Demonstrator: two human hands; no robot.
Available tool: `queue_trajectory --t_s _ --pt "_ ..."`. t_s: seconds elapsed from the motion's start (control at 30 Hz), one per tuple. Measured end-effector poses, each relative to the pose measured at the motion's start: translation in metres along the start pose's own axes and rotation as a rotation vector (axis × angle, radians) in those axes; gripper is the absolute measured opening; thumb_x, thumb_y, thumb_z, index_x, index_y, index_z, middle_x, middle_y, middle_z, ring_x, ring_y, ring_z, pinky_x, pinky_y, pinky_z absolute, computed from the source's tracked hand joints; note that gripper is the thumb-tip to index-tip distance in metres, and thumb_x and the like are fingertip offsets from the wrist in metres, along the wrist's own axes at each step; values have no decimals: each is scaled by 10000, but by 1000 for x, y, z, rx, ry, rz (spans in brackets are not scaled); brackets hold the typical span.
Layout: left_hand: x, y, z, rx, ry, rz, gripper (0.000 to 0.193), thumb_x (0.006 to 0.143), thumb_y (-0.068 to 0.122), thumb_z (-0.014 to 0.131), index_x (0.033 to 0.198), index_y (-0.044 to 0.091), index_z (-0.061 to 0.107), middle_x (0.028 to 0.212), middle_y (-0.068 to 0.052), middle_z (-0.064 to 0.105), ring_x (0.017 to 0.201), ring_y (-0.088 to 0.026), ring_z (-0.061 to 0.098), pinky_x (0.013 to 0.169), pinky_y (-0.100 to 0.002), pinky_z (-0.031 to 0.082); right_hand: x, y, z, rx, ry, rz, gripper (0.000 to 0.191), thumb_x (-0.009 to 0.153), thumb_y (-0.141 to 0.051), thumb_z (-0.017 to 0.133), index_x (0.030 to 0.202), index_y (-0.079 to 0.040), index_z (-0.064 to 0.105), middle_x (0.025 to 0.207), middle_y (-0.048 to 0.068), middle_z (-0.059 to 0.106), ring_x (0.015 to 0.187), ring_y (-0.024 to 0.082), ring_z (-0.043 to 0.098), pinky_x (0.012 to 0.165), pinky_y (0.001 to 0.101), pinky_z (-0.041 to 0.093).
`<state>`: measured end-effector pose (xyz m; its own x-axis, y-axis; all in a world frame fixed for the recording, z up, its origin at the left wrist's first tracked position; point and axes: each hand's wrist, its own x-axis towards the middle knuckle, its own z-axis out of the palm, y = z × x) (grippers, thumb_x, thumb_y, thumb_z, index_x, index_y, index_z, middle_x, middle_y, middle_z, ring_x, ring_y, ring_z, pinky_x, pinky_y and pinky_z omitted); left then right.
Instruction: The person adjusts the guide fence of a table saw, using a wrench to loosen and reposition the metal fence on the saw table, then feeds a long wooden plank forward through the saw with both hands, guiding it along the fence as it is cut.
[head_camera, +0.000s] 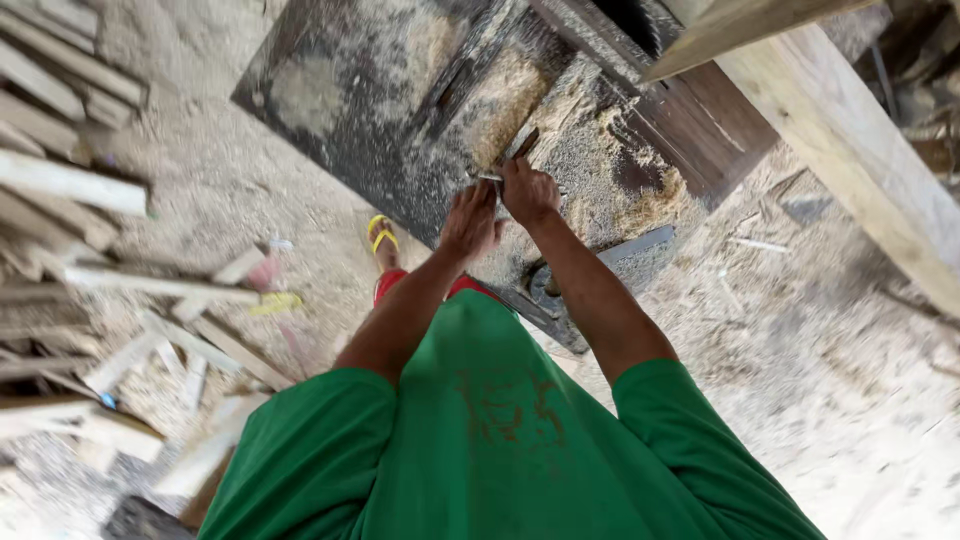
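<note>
Both hands meet over a dark metal machine table covered in sawdust. My right hand is closed around a small dark tool that points up and right from the fist. My left hand lies next to it, fingers bent, touching a thin pale metal piece at the tool's base. Whether the left hand grips that piece is hidden by the fingers. Below the arms are my green shirt, red shorts and a foot in a yellow sandal.
A heavy wooden beam slants across the upper right. Dark wooden boards lean behind the machine. Loose wood offcuts and slats pile up on the left. Sawdust covers the ground.
</note>
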<state>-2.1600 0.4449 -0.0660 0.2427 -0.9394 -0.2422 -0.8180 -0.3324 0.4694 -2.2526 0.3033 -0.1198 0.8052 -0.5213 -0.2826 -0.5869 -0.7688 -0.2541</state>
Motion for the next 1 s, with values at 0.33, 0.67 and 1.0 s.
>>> queue_trajectory --t_s 0.33,0.67,1.0 --pt "12 -15 -20 -9 -83 247 824 771 288 796 1341 -176 425 1342 -325 440 1194 -432 482 1027 -469 434 -3 -27 -25 69 -119 151 403 1045 -396 538 1224 -36 554 1121 210 630 687 249 682 655 430 588" --pt "25 -32 -24 97 -300 437 806 862 367 730 1353 -199 435 1372 -303 473 1272 -409 429 1077 -473 377 -22 -36 1 89 -10 294 286 1084 -334 553 1224 -88 517 1080 153 623 763 249 698 664 416 567" --pt "34 -50 7 188 -324 464 563 940 253 642 1287 -170 510 1317 -296 493 1158 -377 496 984 -477 465 -19 -36 -7 140 62 388 347 1003 -434 582 1147 -119 582 990 92 621 689 231 592 538 397 513"
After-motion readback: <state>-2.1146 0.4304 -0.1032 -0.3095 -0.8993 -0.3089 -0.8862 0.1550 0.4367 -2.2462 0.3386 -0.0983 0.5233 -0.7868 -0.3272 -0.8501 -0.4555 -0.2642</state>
